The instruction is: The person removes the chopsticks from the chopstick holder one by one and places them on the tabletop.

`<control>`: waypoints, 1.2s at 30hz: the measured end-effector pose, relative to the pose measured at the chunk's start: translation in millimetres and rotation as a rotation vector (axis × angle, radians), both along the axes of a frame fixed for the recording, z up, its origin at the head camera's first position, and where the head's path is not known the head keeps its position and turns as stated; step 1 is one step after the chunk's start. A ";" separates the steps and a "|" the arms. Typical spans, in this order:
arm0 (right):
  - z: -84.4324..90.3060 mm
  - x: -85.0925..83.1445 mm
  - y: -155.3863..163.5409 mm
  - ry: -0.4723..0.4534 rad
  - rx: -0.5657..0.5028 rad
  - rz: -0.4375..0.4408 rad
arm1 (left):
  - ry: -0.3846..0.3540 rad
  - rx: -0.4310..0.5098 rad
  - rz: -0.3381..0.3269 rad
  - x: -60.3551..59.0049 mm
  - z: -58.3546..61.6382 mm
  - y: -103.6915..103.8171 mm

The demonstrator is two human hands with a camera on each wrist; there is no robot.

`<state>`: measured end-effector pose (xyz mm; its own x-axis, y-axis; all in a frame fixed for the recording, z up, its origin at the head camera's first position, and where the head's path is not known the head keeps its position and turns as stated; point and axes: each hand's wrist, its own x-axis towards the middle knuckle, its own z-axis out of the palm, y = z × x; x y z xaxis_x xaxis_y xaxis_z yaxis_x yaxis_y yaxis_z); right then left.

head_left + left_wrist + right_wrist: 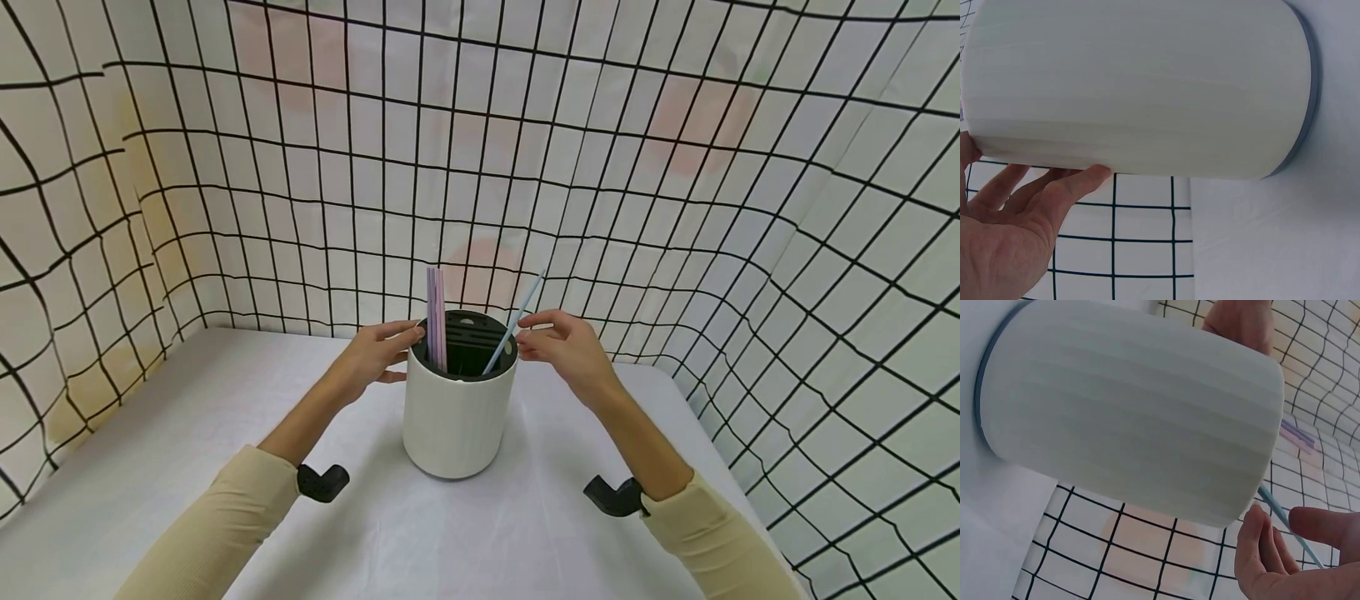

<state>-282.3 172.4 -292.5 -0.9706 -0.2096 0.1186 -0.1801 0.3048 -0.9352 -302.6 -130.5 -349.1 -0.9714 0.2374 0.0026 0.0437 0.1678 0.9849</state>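
Note:
A white cylindrical holder [454, 425] with a black slotted insert [472, 327] stands upright on the table. Several thin purple and pink sticks [436, 321] rise from its left side; whether they are straws or pencils is unclear. One light blue stick [517, 317] leans right against the rim. My left hand [375, 354] touches the holder's left side near the top, fingers fairly straight and spread [1022, 231]. Beside the right rim is my right hand [570, 350], its fingers loosely bent. In the right wrist view, thumb and fingers lie apart around the blue stick [1279, 509].
A white cloth covers the table [555, 533]. Black wire grid panels [517, 158] enclose the back and both sides, with pale sheeting behind them. Black wrist mounts [322, 483] stick out from both sleeves.

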 end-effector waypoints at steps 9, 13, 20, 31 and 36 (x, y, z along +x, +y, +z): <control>-2.9 -0.3 -10.4 -0.001 0.050 -0.014 | 0.000 0.000 -0.003 -0.7 0.6 0.6; -6.0 -0.1 -14.0 -0.001 0.086 -0.009 | 0.002 0.001 -0.007 -0.3 0.8 -0.1; -10.5 0.6 -18.6 0.047 0.063 -0.006 | -0.007 -0.007 0.004 0.5 1.2 -1.1; -8.2 -2.6 -20.1 0.062 0.003 -0.043 | -0.006 -0.004 0.001 1.1 0.0 -0.9; 0.7 -0.7 -17.2 0.030 -0.045 -0.056 | -0.004 0.005 0.002 0.7 1.2 -0.4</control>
